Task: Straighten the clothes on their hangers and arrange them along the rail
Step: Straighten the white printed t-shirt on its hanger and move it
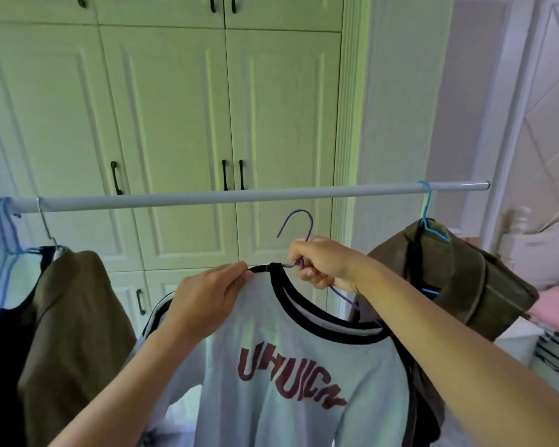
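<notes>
Soft white tee [288,366], black ribbed collar, maroon print, hangs below grip, not on rail. L hand [207,304] pinches collar edge; R hand [323,266] fist closed round thin purple wire hanger [299,217], hook free just above grip. Smooth grey tube rail [239,196] higher up. Brown jacket [68,317] L of grip, second brown jacket [459,279] R. Panelled white wardrobe doors [175,124] behind

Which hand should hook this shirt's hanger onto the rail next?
Right. The right hand grips the purple hanger just under its hook, directly below a bare stretch of the rail. The left hand only pinches the collar of the white shirt, so it cannot lift the hook.
</notes>
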{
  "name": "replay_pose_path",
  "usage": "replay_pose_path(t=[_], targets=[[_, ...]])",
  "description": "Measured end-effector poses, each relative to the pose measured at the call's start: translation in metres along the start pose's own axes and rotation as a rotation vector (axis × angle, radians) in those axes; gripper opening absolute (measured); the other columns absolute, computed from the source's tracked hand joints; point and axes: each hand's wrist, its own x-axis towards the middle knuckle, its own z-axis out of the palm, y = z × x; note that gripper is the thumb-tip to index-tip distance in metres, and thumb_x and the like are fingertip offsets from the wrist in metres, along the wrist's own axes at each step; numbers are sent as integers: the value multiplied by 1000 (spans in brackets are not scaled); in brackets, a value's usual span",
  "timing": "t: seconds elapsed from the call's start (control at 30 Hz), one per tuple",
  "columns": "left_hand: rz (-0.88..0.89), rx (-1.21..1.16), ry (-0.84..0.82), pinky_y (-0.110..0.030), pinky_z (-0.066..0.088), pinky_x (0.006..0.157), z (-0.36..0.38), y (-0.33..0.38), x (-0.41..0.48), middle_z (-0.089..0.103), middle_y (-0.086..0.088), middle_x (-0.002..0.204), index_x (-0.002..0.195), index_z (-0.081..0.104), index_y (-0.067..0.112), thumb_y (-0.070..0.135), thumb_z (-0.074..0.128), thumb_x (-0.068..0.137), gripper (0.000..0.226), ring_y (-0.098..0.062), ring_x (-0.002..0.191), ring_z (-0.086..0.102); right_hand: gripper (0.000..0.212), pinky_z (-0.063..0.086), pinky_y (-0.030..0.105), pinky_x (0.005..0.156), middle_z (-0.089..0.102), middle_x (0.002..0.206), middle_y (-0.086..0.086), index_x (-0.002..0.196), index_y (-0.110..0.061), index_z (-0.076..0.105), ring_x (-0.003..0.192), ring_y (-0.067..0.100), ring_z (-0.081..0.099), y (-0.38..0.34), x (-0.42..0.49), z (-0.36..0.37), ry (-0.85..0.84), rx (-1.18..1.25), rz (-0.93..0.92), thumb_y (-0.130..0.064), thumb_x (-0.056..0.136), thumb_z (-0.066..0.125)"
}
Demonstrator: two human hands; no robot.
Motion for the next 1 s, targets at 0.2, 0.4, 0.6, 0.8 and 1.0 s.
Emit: replay_pose_path(t=[0.2,0.4,0.6,0.8,1.0], targets=[[-84,-3,0,-35,47,57,-9,-26,-6,55,10,69,83,48,24,51,29,101,38,-13,64,50,10,15,21,44,39,55,-5,90,-12,48,43,6,33,-5,-3,-16,-5,-3,-53,-10,97,41],[-64,-96,-51,-36,48,62,-15,-43,-12,53,10,74,83,50,26,50,32,102,35,-7,75,52,22,15,25,49,39,56,-2,87,-12,57,47,9,30,-6,-6,-28,-34,-59,-75,-11,98,39],[17,-122,-78,-27,42,60,-15,-42,-14,49,15,78,87,49,31,53,35,101,30,-5,76,51,25,18,24,47,42,71,14,81,-6,62,51,11,30,-13,-4,-26,0,-108,-121,-13,96,43],[24,-84,-187,-34,49,60,-19,-26,-11,60,15,78,95,44,37,61,30,101,29,-10,68,59,20,19,24,47,44,58,4,88,-2,63,50,12,30,-25,-1,-19,-71,-183,-156,-15,99,54],[25,-191,-204,-34,43,58,-25,-12,-9,55,7,64,84,42,31,46,40,106,26,-17,60,53,23,31,23,52,62,71,6,92,-5,66,53,10,45,-30,-2,-11,-164,-213,-222,-24,103,60]])
